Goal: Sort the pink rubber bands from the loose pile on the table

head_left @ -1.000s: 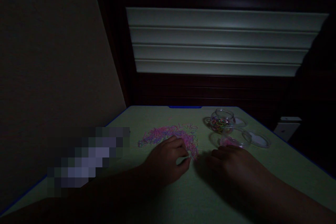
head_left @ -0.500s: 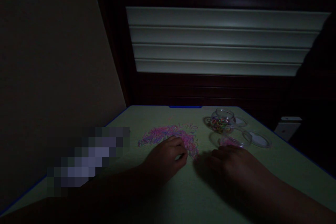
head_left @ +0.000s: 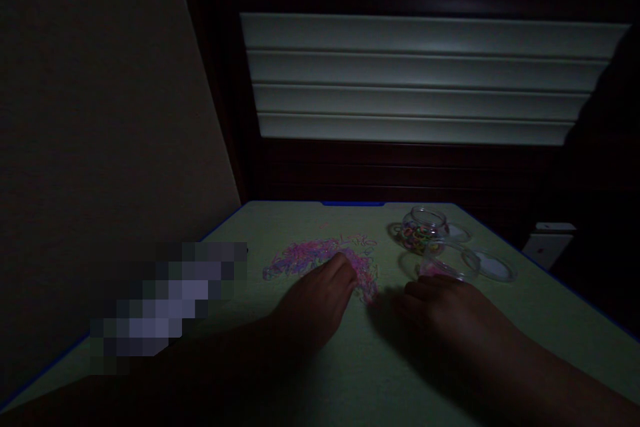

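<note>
Pink and purple bands (head_left: 305,252) lie heaped on the counter (head_left: 365,373); the left hand (head_left: 317,300) has rolled over their edge, seemingly picking. Right hand (head_left: 447,307) stays by a clear tub (head_left: 457,255); I cannot tell either grip's state.

1 head-worn camera looks forward and down from above the near side of the flat, pale green, blue-rimmed tabletop (head_left: 370,380). It is near enough that the bare left hand (head_left: 320,297) and bare right hand (head_left: 443,310), over the tabletop, show with their forearms. Beyond the tabletop, it faces a pale, horizontally slatted panel (head_left: 425,70) nearly square-on; left of the tabletop, a plain grey-brown wall (head_left: 100,113) recedes at a slant.
</note>
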Action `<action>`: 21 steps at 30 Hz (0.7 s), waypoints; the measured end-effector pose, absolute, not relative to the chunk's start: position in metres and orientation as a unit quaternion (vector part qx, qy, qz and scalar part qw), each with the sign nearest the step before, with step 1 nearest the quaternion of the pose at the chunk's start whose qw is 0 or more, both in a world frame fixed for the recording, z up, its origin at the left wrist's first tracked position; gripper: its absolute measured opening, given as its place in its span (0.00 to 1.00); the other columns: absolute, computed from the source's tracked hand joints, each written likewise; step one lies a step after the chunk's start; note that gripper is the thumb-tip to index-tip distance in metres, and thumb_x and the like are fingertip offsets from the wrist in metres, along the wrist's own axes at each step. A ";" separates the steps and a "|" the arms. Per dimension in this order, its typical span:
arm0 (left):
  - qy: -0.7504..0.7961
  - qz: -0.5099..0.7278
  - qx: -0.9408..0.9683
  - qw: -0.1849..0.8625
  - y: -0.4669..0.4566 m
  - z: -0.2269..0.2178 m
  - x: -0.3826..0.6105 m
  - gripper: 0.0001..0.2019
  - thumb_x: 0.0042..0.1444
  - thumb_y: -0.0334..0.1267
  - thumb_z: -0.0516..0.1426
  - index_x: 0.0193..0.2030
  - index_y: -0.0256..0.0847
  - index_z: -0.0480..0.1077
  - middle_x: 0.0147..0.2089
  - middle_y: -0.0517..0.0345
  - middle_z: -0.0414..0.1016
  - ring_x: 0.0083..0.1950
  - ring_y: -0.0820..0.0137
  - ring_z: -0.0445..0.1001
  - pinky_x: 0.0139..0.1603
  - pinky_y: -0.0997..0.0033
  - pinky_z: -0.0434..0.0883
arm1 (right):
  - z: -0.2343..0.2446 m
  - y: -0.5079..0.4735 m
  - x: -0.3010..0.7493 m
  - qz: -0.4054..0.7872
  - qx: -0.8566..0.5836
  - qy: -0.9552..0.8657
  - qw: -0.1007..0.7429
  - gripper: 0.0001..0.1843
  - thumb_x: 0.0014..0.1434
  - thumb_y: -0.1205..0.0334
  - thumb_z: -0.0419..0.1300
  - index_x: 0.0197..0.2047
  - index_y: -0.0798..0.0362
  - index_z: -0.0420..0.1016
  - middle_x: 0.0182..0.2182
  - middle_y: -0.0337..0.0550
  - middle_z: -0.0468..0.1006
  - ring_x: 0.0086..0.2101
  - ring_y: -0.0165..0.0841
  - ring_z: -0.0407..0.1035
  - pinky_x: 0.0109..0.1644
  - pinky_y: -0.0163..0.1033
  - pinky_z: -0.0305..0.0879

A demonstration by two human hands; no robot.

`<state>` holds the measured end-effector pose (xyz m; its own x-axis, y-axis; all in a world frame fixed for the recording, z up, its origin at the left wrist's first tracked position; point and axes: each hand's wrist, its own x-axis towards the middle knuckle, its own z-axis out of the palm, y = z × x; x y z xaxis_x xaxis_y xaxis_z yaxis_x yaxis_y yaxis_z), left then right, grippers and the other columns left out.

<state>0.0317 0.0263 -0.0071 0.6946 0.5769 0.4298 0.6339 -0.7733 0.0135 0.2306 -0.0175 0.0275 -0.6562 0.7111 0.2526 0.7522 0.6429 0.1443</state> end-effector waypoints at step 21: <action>-0.308 -0.233 -0.919 0.083 0.024 -0.016 0.029 0.10 0.61 0.29 0.40 0.40 0.35 0.60 0.39 0.53 0.63 0.39 0.69 0.63 0.39 0.67 0.67 | 0.031 -0.024 0.228 -0.061 -0.442 -0.881 0.156 0.10 0.58 0.63 0.49 0.32 0.52 0.71 0.25 0.40 0.71 0.27 0.29 0.64 0.32 0.34 0.54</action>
<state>0.0291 0.0236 -0.0158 0.7017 0.5269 0.4796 0.6044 -0.7967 -0.0090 0.2279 -0.0238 0.0315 -0.5611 0.7600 0.3280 0.7978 0.6022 -0.0306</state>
